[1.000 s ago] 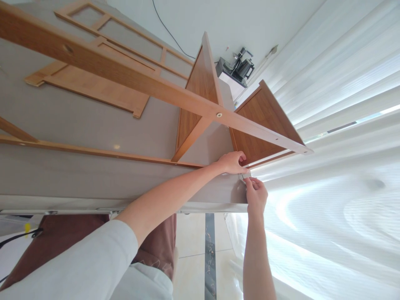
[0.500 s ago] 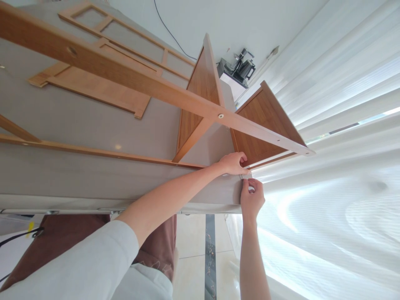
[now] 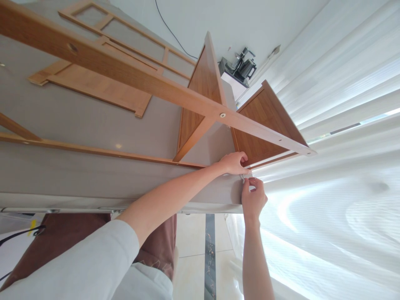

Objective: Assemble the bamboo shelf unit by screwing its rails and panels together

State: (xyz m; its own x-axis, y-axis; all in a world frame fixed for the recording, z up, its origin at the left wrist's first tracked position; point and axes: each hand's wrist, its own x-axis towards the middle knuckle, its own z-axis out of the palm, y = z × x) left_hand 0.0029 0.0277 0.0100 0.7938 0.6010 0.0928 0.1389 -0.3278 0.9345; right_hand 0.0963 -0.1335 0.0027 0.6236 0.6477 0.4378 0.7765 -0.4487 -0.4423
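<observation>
A wooden shelf frame lies on its side on the table, with two slatted shelf panels standing up between its long rails. My left hand is closed around the near rail at its right end, by the lower corner of the end panel. Just below it, my right hand pinches a thin metal rod, which looks like a hex key. Its tip meets the rail's end under my left fingers, where the contact is hidden. The upper rail crosses above both hands, apart from them.
The grey-covered table carries a loose slatted panel and an open wooden frame further back. A second upright panel stands left of the end panel. White curtains hang close on the right. A black kettle stands behind.
My right hand has shifted slightly to the right and turned a little, still pinching the thin rod. My left hand keeps its hold on the rail.
</observation>
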